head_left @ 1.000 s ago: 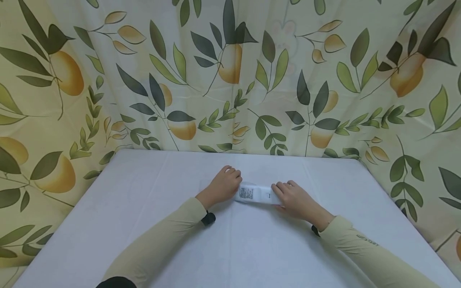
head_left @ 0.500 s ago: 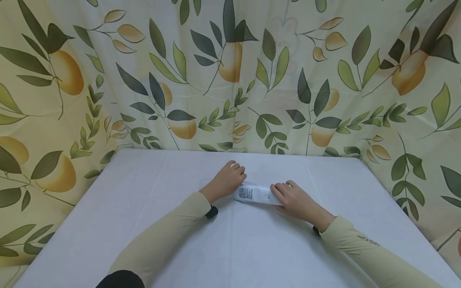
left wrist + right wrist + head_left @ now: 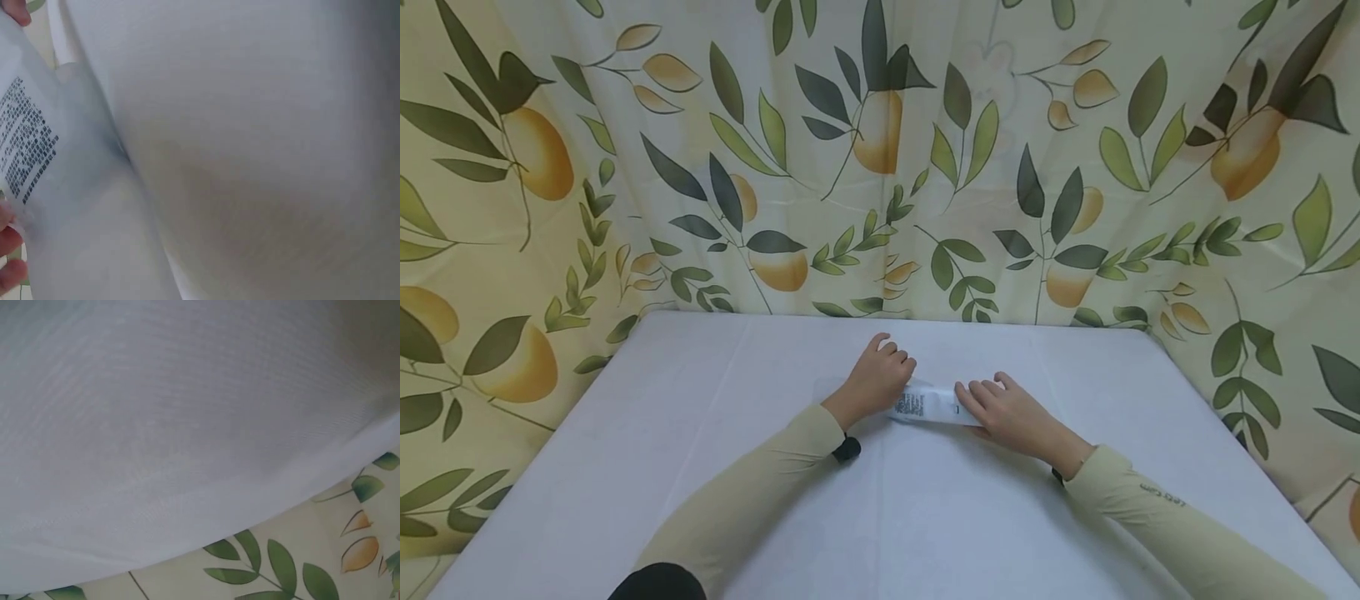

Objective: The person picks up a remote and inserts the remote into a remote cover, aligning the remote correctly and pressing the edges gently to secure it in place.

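Observation:
Near the middle of the table lies a whitish, partly see-through plastic packet (image 3: 936, 406) with a block of dark print. My left hand (image 3: 880, 375), fingers curled, pinches its upper edge beside the print. At the packet's right end my right hand (image 3: 1011, 417) grips it, fingers over the top and thumb underneath. Close up in the left wrist view, the packet (image 3: 81, 181) shows rows of black characters and a cloudy clear part, with fingertips (image 3: 9, 275) at its edge. Neither hand appears in the right wrist view. What the packet contains cannot be made out.
A white cloth covers the table (image 3: 760, 517). Behind and at both sides hangs a curtain (image 3: 880, 167) printed with leaves and yellow fruit. In the right wrist view the tablecloth (image 3: 156, 456) ends against that curtain.
My left hand has shifted a little to the right and away along the packet's edge. My right hand has edged slightly left, and less of the packet shows between them.

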`<action>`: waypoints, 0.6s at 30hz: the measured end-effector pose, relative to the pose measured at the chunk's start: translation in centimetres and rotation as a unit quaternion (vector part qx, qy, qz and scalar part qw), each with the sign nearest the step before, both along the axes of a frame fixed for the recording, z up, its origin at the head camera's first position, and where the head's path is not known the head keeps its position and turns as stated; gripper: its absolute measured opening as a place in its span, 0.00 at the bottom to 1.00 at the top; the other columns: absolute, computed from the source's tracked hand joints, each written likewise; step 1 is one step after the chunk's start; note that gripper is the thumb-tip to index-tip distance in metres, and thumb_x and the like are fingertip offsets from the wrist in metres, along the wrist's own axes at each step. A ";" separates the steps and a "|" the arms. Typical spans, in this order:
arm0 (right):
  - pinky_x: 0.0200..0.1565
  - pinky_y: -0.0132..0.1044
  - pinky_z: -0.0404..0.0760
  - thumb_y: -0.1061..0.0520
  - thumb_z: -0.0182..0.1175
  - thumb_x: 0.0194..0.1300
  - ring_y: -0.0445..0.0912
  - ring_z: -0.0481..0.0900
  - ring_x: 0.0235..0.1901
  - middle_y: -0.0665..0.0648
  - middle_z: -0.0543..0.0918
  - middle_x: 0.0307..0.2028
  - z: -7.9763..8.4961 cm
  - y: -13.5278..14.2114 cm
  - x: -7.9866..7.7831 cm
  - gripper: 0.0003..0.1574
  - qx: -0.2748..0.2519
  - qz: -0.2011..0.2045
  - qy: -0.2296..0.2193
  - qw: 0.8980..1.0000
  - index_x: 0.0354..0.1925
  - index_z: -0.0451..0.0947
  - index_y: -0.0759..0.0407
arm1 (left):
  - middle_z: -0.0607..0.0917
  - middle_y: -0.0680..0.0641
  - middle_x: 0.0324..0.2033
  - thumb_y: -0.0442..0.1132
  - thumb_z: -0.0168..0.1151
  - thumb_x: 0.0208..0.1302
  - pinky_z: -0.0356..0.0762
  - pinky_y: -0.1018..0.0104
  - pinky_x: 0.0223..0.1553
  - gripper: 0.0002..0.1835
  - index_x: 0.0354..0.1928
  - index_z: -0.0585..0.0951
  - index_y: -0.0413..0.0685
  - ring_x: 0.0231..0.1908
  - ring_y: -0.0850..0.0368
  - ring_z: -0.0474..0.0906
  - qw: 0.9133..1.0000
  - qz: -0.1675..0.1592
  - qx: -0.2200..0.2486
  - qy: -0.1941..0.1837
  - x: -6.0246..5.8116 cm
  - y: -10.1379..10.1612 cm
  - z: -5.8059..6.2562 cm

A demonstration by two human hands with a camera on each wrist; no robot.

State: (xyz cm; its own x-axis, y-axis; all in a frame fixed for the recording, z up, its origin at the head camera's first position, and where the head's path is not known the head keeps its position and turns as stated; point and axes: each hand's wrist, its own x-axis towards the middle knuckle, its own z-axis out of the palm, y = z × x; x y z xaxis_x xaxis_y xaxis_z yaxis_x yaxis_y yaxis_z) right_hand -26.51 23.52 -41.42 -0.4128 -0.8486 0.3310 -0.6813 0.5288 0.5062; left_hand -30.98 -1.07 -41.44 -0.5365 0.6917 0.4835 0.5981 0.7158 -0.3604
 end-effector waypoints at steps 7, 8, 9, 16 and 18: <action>0.38 0.46 0.83 0.41 0.76 0.39 0.48 0.85 0.32 0.57 0.83 0.37 0.3 -0.3 0.0 0.43 0.001 -0.001 0.029 1.000 0.51 0.75 0.59 | 0.87 0.55 0.28 0.43 0.61 0.58 0.69 0.56 0.58 0.05 0.32 0.83 0.53 0.32 0.60 0.82 0.999 0.025 0.043 -0.002 0.1 0.1 -0.1; 0.38 0.45 0.83 0.40 0.75 0.40 0.49 0.85 0.32 0.57 0.83 0.37 0.3 -0.4 0.1 0.42 0.001 -0.012 0.025 1.000 0.50 0.75 0.60 | 0.87 0.55 0.29 0.43 0.61 0.58 0.70 0.56 0.58 0.04 0.32 0.83 0.53 0.33 0.60 0.82 0.999 0.022 0.042 -0.007 0.2 0.1 0.0; 0.37 0.45 0.82 0.40 0.74 0.42 0.49 0.85 0.32 0.58 0.83 0.37 0.4 -0.4 0.1 0.42 0.002 -0.025 0.019 1.000 0.50 0.75 0.61 | 0.87 0.55 0.29 0.43 0.61 0.58 0.70 0.56 0.58 0.04 0.32 0.83 0.53 0.33 0.60 0.82 0.999 0.017 0.041 -0.010 0.2 0.1 0.0; 0.36 0.44 0.79 0.35 0.68 0.48 0.49 0.84 0.30 0.59 0.83 0.36 0.3 -1.2 0.4 0.41 -0.002 -0.075 -0.021 0.997 0.49 0.74 0.64 | 0.87 0.55 0.30 0.40 0.58 0.61 0.70 0.58 0.58 0.05 0.33 0.83 0.52 0.35 0.60 0.82 0.998 -0.027 0.050 0.000 0.6 -0.1 0.3; 0.36 0.44 0.79 0.35 0.68 0.48 0.49 0.84 0.30 0.59 0.83 0.35 0.2 -1.3 0.4 0.41 -0.011 -0.075 -0.018 0.997 0.48 0.73 0.65 | 0.86 0.54 0.29 0.39 0.59 0.61 0.71 0.58 0.58 0.04 0.31 0.82 0.51 0.35 0.60 0.81 0.997 -0.044 0.067 0.010 0.6 -0.3 0.3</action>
State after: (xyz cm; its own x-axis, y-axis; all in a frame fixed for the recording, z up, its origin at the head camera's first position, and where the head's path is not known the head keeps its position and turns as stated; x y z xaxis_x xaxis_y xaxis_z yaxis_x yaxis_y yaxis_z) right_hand -26.13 22.20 -41.18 -0.5469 -0.7690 0.3310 -0.6112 0.6369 0.4699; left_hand -30.40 -1.39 -41.10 -0.4665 0.6632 0.5853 0.6538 0.7042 -0.2769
